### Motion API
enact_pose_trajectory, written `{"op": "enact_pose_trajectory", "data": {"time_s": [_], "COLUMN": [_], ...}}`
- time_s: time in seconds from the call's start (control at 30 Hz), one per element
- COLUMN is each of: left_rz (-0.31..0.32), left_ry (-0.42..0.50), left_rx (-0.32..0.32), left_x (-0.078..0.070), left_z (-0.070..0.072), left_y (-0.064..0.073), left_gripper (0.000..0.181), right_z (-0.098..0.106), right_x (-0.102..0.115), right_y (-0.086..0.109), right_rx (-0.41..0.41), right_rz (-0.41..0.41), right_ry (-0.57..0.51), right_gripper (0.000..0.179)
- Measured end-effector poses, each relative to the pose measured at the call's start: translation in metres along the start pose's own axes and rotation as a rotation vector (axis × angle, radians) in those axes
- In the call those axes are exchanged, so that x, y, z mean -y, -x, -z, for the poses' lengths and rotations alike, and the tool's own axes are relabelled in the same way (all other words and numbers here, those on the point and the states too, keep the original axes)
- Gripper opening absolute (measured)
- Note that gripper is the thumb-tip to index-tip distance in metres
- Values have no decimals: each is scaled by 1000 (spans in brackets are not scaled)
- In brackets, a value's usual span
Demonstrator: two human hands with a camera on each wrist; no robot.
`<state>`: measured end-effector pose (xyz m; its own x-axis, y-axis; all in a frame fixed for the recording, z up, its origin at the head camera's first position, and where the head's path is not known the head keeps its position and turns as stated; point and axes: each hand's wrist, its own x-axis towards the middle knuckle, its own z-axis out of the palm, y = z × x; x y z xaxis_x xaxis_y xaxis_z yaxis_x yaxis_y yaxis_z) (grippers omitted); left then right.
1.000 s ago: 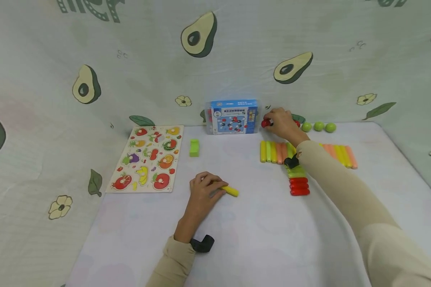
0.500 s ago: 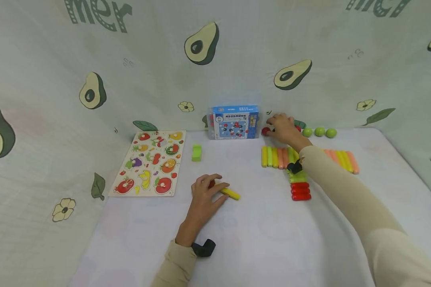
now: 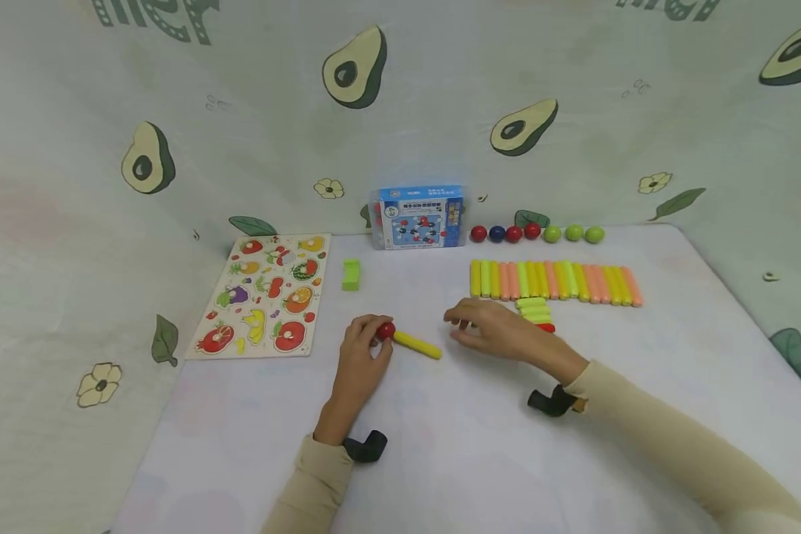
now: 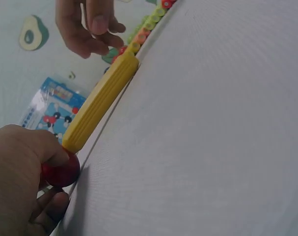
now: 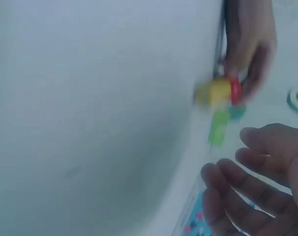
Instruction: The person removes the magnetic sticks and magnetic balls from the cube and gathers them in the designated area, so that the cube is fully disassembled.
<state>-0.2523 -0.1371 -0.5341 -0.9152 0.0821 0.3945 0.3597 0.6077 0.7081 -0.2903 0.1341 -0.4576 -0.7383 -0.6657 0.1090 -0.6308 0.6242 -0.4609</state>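
My left hand pinches a red ball between thumb and fingers, close to the table. From the ball a yellow stick points right; in the left wrist view its near end meets the red ball, and the stick slants away from the hand. My right hand hovers to the right of the stick's free end, apart from it. In the right wrist view the right hand has loosely bent fingers with nothing between them; the stick looks blurred there.
Red, blue and green balls line the back edge beside a blue boxed set. Several coloured sticks lie in a row, with more below, partly behind my right hand. A fruit puzzle board and a green block lie left.
My right hand has left the row of balls empty and come forward and left, near the stick. My left hand keeps its place, its red ball now in plain view.
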Motion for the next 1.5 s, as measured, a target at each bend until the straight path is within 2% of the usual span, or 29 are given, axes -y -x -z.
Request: {"op": "enact_pose_trajectory", "data": {"time_s": [0.1,0.17,0.27,0.47,0.63,0.77,0.97,1.17,1.33,1.4,1.5], "left_rz": [-6,7,29,23,10,2,12,23,31,29,17], "left_ry": [12,24,38,41,27,31,53,52,63,63,56], "left_rx": [14,28,44,63,57,45,55,47,75,77,63], "left_x": [2,3,3,0,-1,1,1,2,2,2,2], "left_z": [2,2,0,-1,2,1,1,0,-2,-2,-2], "left_y": [-2,-3,-2,0,-2,-3,-2,0,-2,-2,-3], "left_gripper": [35,36,35,34,34,34,34,35,35,35,34], "right_z": [-19,-28,-36,-45,-41,-26,-8,-4,-3,-3,-3], "right_x": [19,24,22,14,16,8,-13,-27,-36,-38,-41], "right_y": [0,-1,-2,2,1,-5,-17,-34,-42,-43,-42], "right_rx": [46,47,2,-108,-176,-223,-247,-244,-189,-170,-169], "right_rz": [28,24,31,129,163,73,-144,-203,-292,-292,-250], "right_ry": [46,106,166,152,261,308,253,261,269,285,347], "right_gripper": [36,39,40,36,32,30,31,28,34,34,31]}}
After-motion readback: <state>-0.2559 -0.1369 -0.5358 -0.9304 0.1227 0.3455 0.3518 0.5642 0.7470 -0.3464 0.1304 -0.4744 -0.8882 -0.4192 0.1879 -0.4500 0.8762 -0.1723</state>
